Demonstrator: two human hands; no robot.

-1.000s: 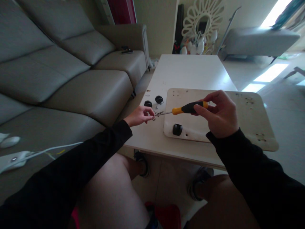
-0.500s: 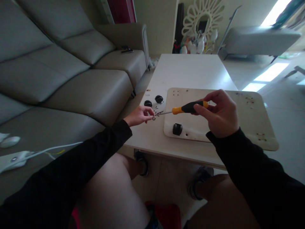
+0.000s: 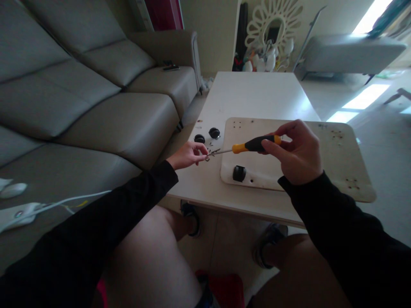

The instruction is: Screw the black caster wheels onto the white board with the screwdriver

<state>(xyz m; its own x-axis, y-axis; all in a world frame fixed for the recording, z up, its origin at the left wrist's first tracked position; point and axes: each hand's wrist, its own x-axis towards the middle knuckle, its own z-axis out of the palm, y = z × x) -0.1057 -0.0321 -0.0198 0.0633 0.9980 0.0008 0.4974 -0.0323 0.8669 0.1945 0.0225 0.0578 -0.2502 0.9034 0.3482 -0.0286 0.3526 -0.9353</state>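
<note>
My right hand [image 3: 297,154] is closed around a screwdriver [image 3: 253,145] with a black and orange handle, its thin shaft pointing left. My left hand [image 3: 188,155] pinches something tiny at the shaft's tip, most likely a small screw, among a few dark screws [image 3: 212,151] scattered on the white table [image 3: 253,92]. A pale wooden board [image 3: 334,158] with drilled holes lies flat on the table under my right hand. One black caster wheel [image 3: 239,173] sits at the board's near left corner. Two loose black casters [image 3: 207,135] rest on the table just beyond my left hand.
A grey sofa [image 3: 80,85] runs along the left, with a white power strip and cable [image 3: 28,209] on its seat. My bare knees and shoes show below the table's near edge. A bench [image 3: 349,53] and a decorative mirror [image 3: 272,30] stand beyond the table.
</note>
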